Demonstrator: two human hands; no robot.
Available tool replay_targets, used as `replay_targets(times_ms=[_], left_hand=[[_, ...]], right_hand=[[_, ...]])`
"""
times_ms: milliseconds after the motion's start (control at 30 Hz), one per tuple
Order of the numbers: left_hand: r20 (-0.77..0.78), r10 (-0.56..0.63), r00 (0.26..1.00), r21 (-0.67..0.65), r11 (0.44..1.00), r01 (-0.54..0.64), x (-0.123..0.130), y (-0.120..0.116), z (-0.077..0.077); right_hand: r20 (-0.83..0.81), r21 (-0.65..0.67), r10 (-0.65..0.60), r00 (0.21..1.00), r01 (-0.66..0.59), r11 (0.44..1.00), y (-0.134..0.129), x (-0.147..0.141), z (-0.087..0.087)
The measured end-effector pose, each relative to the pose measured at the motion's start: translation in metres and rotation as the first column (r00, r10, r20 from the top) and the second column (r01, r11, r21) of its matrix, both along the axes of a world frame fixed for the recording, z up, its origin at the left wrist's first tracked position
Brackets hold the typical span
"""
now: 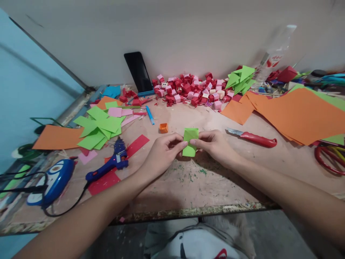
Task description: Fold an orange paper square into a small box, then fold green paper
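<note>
A small folded piece of green paper (190, 141) is held just above the worn wooden table (188, 183), at its middle. My left hand (161, 153) pinches its left edge between thumb and fingers. My right hand (214, 145) pinches its right edge in the same way. A tiny orange paper box (163, 127) stands on the table just beyond and to the left of the green piece.
A red-handled knife (253, 138) lies right of my hands, a blue glue gun (111, 162) to the left. Green squares (99, 127), orange sheets (296, 111), a heap of red and pink paper cubes (188, 90) and a leaning phone (138, 72) fill the back.
</note>
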State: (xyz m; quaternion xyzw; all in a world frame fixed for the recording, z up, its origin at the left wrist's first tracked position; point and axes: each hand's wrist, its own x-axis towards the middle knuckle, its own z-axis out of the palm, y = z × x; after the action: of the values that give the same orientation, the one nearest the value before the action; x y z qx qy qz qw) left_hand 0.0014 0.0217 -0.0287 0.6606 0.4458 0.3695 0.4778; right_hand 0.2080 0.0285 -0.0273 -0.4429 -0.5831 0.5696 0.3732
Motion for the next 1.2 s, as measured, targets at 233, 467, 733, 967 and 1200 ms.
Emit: replay_targets(times_ms=[233,467,733,967,1200], left_hand=[[-0.024,-0.007,1.0,0.01,1.0,0.007,0.0015,0.0002,0.0041],[-0.09,-0.007,0.996,0.064,0.998,0.013,0.0008,0.0035,0.0042],[-0.096,-0.038,0.995,0.047,0.998,0.043,0.0018,0.0012,0.0047],[-0.092,-0.039,0.995,0.022,0.999,0.041,0.0013,0.0021,0.0043],[-0.089,-0.059,0.994,0.026,0.998,0.061,0.0029,0.0009,0.0058]], right_hand=[[0.05,0.036,-0.022,0.999,0.02,0.999,-0.001,-0.0008,-0.0008],[0.004,0.017,0.002,1.0,-0.002,1.0,-0.001,0.0005,-0.0003],[0.022,0.056,0.024,0.999,-0.025,0.998,0.0019,0.0041,0.0007],[-0.058,0.058,-0.025,0.998,0.028,0.998,0.0008,0.0022,-0.0002],[-0.109,0.044,-0.054,0.993,0.059,0.997,-0.0001,0.0016,0.0026]])
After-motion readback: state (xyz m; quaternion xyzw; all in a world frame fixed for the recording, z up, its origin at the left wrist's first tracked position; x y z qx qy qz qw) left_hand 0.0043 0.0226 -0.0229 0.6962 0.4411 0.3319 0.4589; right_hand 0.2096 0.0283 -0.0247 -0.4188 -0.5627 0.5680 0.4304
